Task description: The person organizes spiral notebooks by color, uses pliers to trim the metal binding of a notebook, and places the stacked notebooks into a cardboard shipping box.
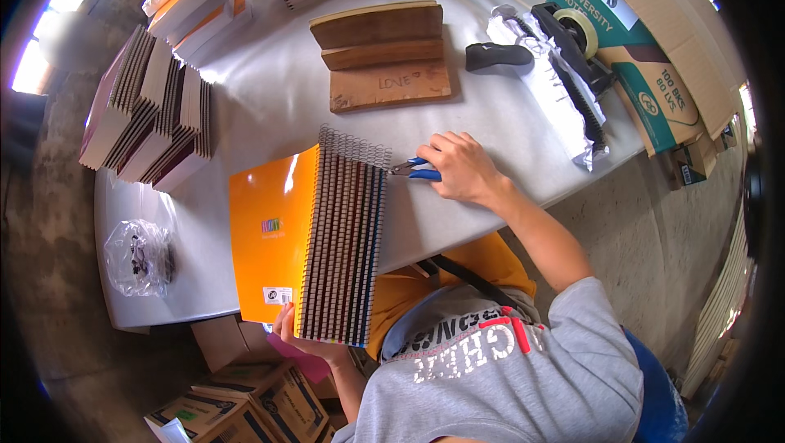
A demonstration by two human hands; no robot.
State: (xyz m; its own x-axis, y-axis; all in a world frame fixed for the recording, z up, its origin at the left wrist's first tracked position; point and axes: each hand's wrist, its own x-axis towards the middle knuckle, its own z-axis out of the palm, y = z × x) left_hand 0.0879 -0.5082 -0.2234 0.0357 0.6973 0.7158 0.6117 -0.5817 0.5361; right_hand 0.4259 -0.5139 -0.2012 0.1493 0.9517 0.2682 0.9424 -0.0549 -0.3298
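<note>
A stack of spiral-bound notebooks with an orange cover [274,230] lies on the white table [270,91], its wire coils [347,234] facing me. My left hand [315,345] grips the stack's near edge from below. My right hand [462,166] holds blue-handled pliers [411,168], with the jaws at the top corner of the coils.
Wooden blocks [384,54] sit beyond the notebooks. Piles of notebooks [151,112] stand at left and at the far edge. A clear plastic bag [139,256] lies near left. A tape dispenser [576,34], black object [499,56], wrapped wire coils [556,87] and cardboard box [654,42] crowd the right. Boxes [245,398] sit under the table.
</note>
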